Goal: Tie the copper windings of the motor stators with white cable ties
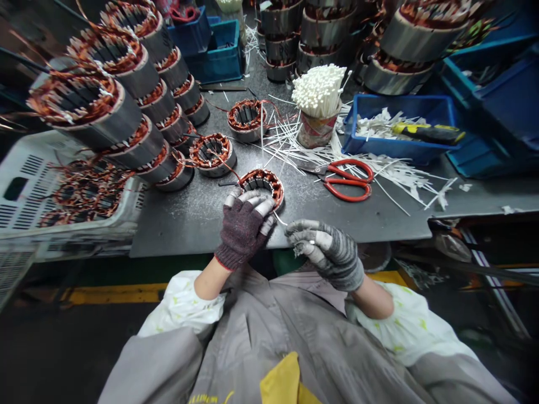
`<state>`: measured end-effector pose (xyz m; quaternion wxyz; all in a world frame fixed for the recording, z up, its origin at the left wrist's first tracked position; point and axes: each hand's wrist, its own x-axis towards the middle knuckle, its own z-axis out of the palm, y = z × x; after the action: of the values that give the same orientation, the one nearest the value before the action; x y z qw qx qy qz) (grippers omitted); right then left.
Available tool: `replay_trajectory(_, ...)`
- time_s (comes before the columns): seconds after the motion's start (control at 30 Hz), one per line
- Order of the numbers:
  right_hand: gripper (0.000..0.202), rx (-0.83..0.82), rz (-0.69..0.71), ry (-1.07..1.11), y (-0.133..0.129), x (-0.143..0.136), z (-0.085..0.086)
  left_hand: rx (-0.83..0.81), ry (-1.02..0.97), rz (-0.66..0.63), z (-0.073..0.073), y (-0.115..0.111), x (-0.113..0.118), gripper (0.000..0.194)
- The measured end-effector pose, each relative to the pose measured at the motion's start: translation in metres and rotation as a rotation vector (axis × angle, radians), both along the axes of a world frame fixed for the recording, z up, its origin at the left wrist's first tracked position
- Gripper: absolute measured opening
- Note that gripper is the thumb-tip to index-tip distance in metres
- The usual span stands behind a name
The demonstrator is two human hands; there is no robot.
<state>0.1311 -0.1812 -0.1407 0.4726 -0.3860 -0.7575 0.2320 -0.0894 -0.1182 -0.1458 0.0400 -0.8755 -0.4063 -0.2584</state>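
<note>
A small motor stator (275,189) with copper windings lies on the bench in front of me. My left hand (245,224), in a dark glove with pale fingertips, is closed over its near left rim and hides part of it. From the stator's near right side a thin white cable tie (279,218) runs to my right hand (326,247), in a grey striped glove. Those fingers are pinched together on the tie's end. Beyond the right hand lie red-handled scissors (348,179).
Two more small stators (213,154) stand behind, with tall stator stacks (122,123) at left. A cup (318,128) holds upright white ties, with loose ties strewn around it. A blue bin (400,143) holds scraps and a yellow-black tool (429,133). A white crate (21,193) sits left.
</note>
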Motion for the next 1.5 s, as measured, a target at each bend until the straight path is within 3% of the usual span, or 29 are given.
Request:
replay_trajectory(0.27,0.015,-0.073,-0.082,0.187,-0.007,-0.009,0.001,0.041,0.064,0.039,-0.008,-0.001,0.003,0.029)
replay_trajectory(0.37,0.01,-0.122,-0.18,0.242,-0.008,-0.015,-0.001,0.045,0.03,0.057,-0.008,-0.003,0.007,0.026)
replay_trajectory(0.5,0.01,-0.255,-0.338,0.158,0.012,-0.024,-0.006,0.092,0.008,0.069,-0.008,-0.004,0.01,0.022)
replay_trajectory(0.67,0.024,-0.641,-0.165,0.091,0.042,-0.032,-0.009,0.085,0.014,0.075,-0.008,-0.005,0.01,0.027)
replay_trajectory(0.77,0.027,-0.747,-0.152,0.134,0.047,-0.035,-0.011,0.066,0.001,0.055,-0.008,-0.006,0.008,0.029)
replay_trajectory(1.0,0.031,-0.658,-0.383,0.039,0.042,-0.043,-0.016,0.009,0.006,0.072,-0.007,-0.007,0.004,0.031)
replay_trajectory(1.5,0.033,-0.657,-0.422,0.064,0.042,-0.055,-0.011,0.005,-0.025,0.046,-0.007,-0.004,0.004,0.034)
